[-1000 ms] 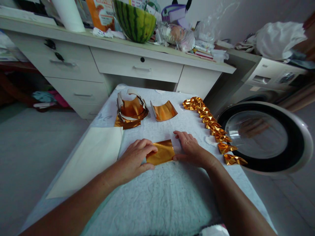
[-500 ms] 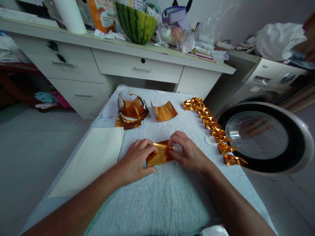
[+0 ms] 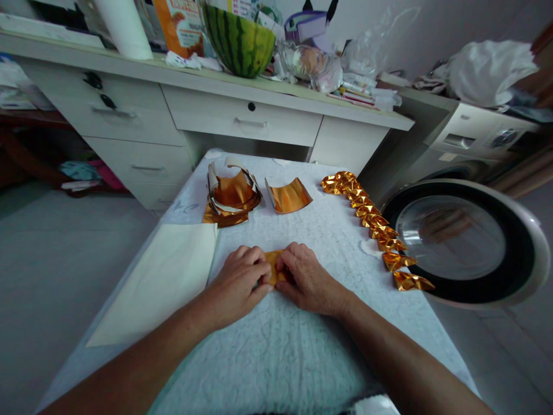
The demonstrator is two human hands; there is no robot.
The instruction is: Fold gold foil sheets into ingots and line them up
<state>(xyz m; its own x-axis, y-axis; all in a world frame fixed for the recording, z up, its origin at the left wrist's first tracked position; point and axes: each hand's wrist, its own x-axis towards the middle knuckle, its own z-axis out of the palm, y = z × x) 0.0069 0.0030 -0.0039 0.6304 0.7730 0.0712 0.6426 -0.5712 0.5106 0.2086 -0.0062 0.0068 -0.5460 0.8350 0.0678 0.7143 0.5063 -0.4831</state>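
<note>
A sheet of gold foil paper (image 3: 273, 263) lies on the cloth-covered table between my two hands, mostly covered by them. My left hand (image 3: 246, 276) grips its left side with curled fingers. From the right, my right hand (image 3: 305, 276) pinches the other side, thumb below and fingers above. Beyond them a curved gold sheet (image 3: 290, 197) rests alone, beside a curled stack of gold foil paper (image 3: 233, 193). Along the right edge runs a row of folded gold paper ingots (image 3: 371, 222).
A large pale sheet (image 3: 159, 276) covers the table's left side. Behind stands a white desk (image 3: 242, 115) bearing half a watermelon (image 3: 239, 43), a white roll (image 3: 123, 29) and plastic bags. The open round washing machine door (image 3: 466, 239) is close to the table's right edge.
My right hand has moved left, closer to my left hand. Less of the gold sheet shows between them, and my left fingers have curled in more.
</note>
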